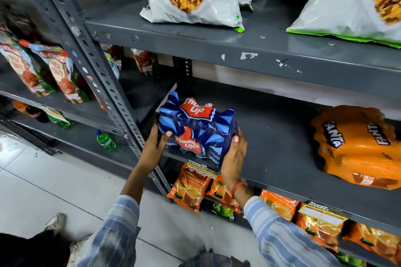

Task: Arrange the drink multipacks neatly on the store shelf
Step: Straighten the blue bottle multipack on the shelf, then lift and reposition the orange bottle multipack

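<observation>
Fanta multipack (355, 147) well right of Thums Up multipack (196, 128)

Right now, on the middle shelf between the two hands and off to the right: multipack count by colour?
Blue Thums Up multipack: 1, gripped on both sides by the left hand and right hand, at the shelf front edge.
Orange Fanta multipack: 1, at the right, partly cut off by the frame.
Total: 2

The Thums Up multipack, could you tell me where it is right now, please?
In the head view, the Thums Up multipack sits at the left front edge of the middle shelf, held between the left hand and right hand, well left of the orange Fanta multipack.
</observation>
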